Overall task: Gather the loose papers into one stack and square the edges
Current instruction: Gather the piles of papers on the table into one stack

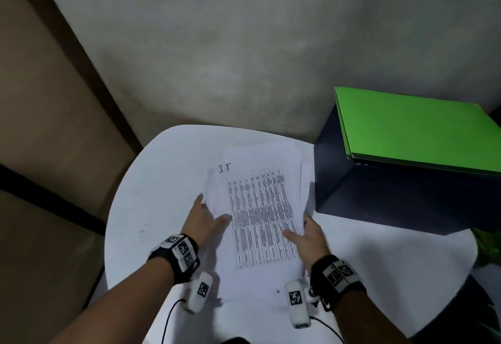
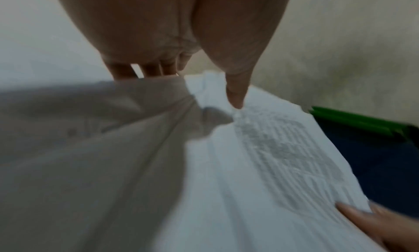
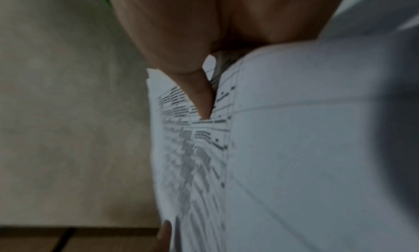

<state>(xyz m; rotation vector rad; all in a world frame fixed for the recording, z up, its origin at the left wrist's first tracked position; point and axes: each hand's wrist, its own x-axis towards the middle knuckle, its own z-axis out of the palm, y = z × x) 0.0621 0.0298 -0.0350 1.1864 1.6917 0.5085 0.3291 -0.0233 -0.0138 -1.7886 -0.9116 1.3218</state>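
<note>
Fingers of both hands clamp the papers point(image 1: 260, 216): left hand point(image 1: 202, 220) at the stack's 9 o'clock edge, right hand point(image 1: 305, 231) at 3 o'clock, thumbs on top. The stack sits mid-table point(image 1: 151, 181); sheets jut at 12 and 2 o'clock. Best loosen slightly, then tap those strays inward.
</note>
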